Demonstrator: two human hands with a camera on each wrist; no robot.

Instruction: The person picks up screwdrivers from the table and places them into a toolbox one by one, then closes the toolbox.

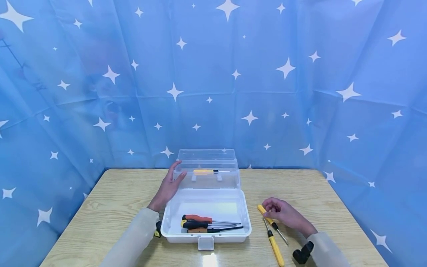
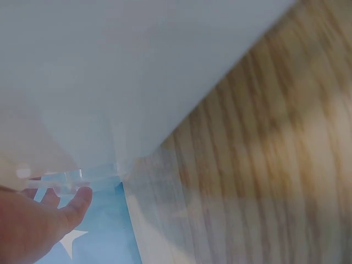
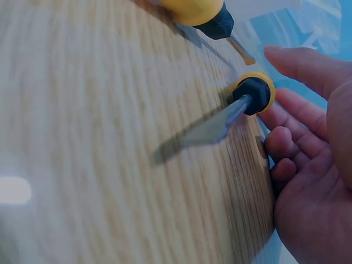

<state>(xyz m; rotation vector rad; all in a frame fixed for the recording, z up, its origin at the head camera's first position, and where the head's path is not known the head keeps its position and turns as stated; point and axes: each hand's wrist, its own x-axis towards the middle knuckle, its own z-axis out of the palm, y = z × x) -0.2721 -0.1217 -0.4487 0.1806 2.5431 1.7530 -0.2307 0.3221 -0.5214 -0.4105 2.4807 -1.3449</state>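
Observation:
My left hand (image 1: 168, 190) is at the left edge of the clear lid (image 1: 230, 181) of a white toolbox (image 1: 246, 215), thumb on one side and fingers on the other. The lid stands raised; a yellow screwdriver (image 1: 203, 171) lies in it. In the box are a red-handled screwdriver (image 1: 197, 217), a black-and-yellow one (image 1: 195, 224) and a brown-handled one (image 1: 197, 230). My right hand (image 1: 283, 213) is around a yellow screwdriver (image 3: 268, 93) on the table, fingers beside its handle, thumb apart from it in the right wrist view. Another yellow screwdriver (image 1: 275, 248) lies nearer me.
The box stands mid-table on the wood-grain table (image 1: 126, 193). A small black-and-yellow object (image 1: 158, 230) sits beside the box's left wall, partly hidden by my sleeve. A blue curtain with white stars (image 1: 210, 74) hangs behind the table and at both sides.

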